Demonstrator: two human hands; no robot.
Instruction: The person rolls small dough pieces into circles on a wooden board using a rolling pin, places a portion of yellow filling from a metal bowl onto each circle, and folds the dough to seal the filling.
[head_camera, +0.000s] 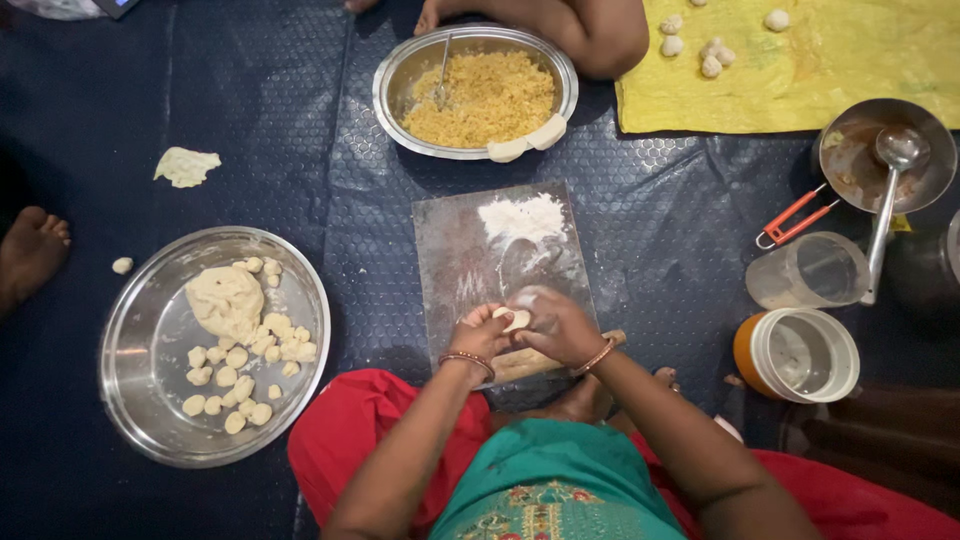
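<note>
1. a steel plate (130, 400) lies on the dark floor mat at the left, holding a dough lump (226, 300) and many small dough balls (240, 372).
2. a steel bowl (392, 75) of yellow crumbly filling sits at the top, with a spoon (441, 75) stuck in it.
3. a yellow cloth (800, 85) at the top right carries a few dough balls.
4. on the right stand a clear cup (808, 270), an orange jar (797, 354), and a pan (925, 150) with a ladle (888, 200).
5. a stray dough scrap (185, 166) lies on the mat (250, 120).
</note>
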